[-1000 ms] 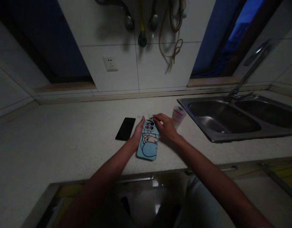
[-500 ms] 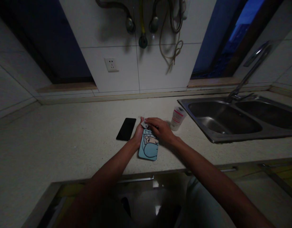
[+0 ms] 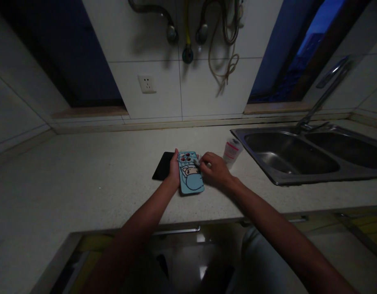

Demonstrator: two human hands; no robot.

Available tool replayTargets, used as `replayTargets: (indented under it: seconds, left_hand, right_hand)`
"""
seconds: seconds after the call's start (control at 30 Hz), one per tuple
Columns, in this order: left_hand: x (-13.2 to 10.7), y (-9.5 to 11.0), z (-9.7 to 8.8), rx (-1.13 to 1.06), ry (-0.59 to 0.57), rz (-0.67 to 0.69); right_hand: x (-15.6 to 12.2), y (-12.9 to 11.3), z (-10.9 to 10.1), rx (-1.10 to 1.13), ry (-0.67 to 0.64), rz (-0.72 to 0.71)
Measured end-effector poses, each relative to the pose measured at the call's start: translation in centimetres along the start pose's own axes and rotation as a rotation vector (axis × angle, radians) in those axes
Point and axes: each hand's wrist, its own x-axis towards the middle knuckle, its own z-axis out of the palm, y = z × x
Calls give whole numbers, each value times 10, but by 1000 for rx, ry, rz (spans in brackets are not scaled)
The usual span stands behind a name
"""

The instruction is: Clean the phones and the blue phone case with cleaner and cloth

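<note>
A light-blue phone case (image 3: 192, 182) with a cartoon figure is held over the counter, its decorated side up. Round camera openings with reddish spots show near its top; whether a phone sits inside I cannot tell. My left hand (image 3: 174, 168) grips the case along its left edge. At the right edge, the fingers of my right hand (image 3: 215, 166) are pinched on a small crumpled whitish piece (image 3: 196, 162), perhaps tissue, against the case. A black phone (image 3: 162, 166) lies flat on the counter, partly behind my left hand.
A clear plastic cup (image 3: 231, 152) with red print stands just beyond my right hand. Farther right is a steel double sink (image 3: 277, 179) with a tall faucet (image 3: 326, 92). Hoses and a tied cord (image 3: 226, 75) hang on the tiled wall above the pale counter (image 3: 114, 163).
My right hand has slid from the top of the case to its right edge with the whitish piece, uncovering the camera openings. The case has moved slightly away from me and my left hand now overlaps the phone.
</note>
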Motion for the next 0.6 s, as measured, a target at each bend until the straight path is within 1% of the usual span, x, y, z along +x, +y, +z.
replayTargets:
  seconds: [0.1,0.2,0.3,0.37,0.43,0.47,0.6]
  left_hand:
    - [-5,4,1,-27,38,48]
    - [-5,6,-2,-42,57,80]
    - [-2,5,-6,-74,74,134]
    - [-1,5,-9,-100,96,173]
    - [0,6,-10,-100,101,171]
    - [0,6,-10,-92,97,162]
    - [0,7,-5,-54,96,113]
  right_hand:
    - [-2,-2,-1,54,-168,-45]
    - [-5,-6,-2,146,-292,-102]
    - [-7,-12,-3,248,-392,-119]
    - [-8,-15,-2,309,-427,-112]
    - [-8,-16,-1,358,-418,-75]
    - [-8,-16,-1,376,-392,-46]
    - [-6,-14,3,431,-186,81]
